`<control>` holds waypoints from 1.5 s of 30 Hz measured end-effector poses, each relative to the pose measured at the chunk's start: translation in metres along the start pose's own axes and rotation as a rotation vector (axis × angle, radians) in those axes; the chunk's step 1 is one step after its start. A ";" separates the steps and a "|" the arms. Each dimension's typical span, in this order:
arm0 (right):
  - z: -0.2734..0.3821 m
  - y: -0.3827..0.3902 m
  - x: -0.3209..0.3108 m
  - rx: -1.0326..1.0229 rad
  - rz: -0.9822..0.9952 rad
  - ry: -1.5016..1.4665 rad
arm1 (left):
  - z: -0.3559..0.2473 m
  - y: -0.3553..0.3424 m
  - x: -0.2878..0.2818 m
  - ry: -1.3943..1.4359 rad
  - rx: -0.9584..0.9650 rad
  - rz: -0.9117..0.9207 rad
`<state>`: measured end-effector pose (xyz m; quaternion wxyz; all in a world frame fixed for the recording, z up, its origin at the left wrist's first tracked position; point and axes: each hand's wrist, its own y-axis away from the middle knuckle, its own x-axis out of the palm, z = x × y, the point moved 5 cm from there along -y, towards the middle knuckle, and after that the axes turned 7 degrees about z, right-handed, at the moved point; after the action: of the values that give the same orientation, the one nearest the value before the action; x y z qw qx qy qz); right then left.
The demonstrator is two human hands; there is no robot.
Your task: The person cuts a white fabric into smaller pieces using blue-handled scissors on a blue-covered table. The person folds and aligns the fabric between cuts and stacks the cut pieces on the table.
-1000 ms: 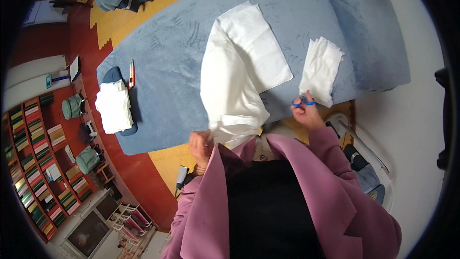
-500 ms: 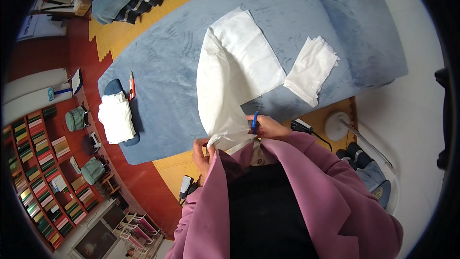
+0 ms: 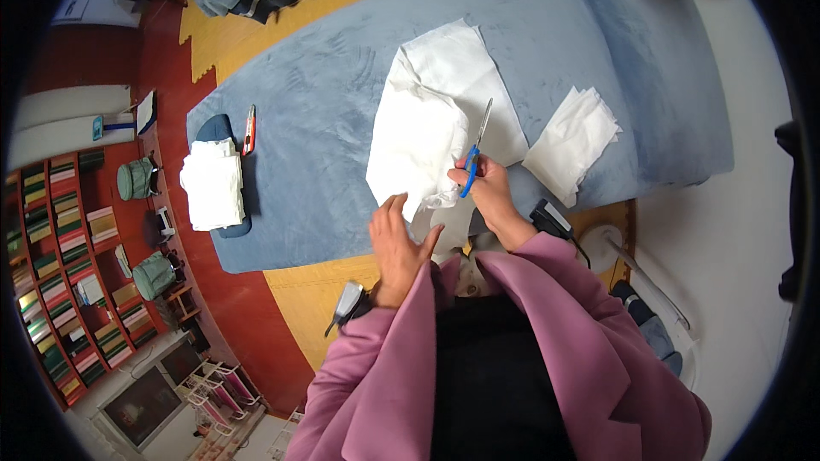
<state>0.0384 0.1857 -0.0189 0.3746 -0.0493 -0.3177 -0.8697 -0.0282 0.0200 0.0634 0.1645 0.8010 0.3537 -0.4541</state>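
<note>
A pair of scissors with blue handles [image 3: 471, 170] is in my right hand [image 3: 494, 194], its blades angled up and away over the white cloth. My right fingers are closed around the handles. The large white cloth [image 3: 420, 124] lies partly bunched on the blue-covered bed [image 3: 299, 145], and its near end hangs over the front edge. My left hand [image 3: 395, 248] is beside that near end, fingers spread and nothing gripped. Its fingertips are close to the cloth's edge; whether they touch it I cannot tell.
To the right lies a smaller stack of white cloth pieces [image 3: 572, 145]. At the bed's left end, folded white cloths [image 3: 212, 186] rest on a dark blue item, next to a red utility knife [image 3: 249, 130]. A white floor stand [image 3: 649, 282] rises at the lower right.
The cloth's near part, held up close to my body before, is now down on the bed. My left hand has let go of it and opened. My right hand has moved forward with the scissors.
</note>
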 end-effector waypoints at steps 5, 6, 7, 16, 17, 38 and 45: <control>0.043 0.017 -0.006 -0.250 0.028 0.199 | 0.007 -0.022 0.043 0.206 -0.053 0.138; 0.050 0.024 -0.012 -0.171 0.117 0.288 | 0.007 -0.020 0.050 0.257 -0.108 0.180; 0.059 0.035 -0.021 -0.077 0.212 0.381 | 0.004 -0.022 0.049 0.270 -0.052 0.093; 0.032 0.132 -0.026 0.681 0.382 -0.226 | -0.017 -0.031 0.067 0.117 0.204 0.161; 0.029 0.131 -0.026 0.692 0.340 -0.253 | -0.019 -0.031 0.067 0.104 0.221 0.158; 0.002 0.121 -0.018 0.795 0.399 -0.695 | -0.037 -0.029 0.069 0.010 0.392 0.202; -0.009 0.108 -0.023 0.783 0.253 -0.855 | -0.040 -0.025 0.076 -0.013 0.478 0.267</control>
<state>0.1301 0.1387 0.0218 0.3043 -0.2910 -0.7294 -0.5391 0.0037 0.0924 0.0216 0.0317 0.8538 0.1267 -0.5040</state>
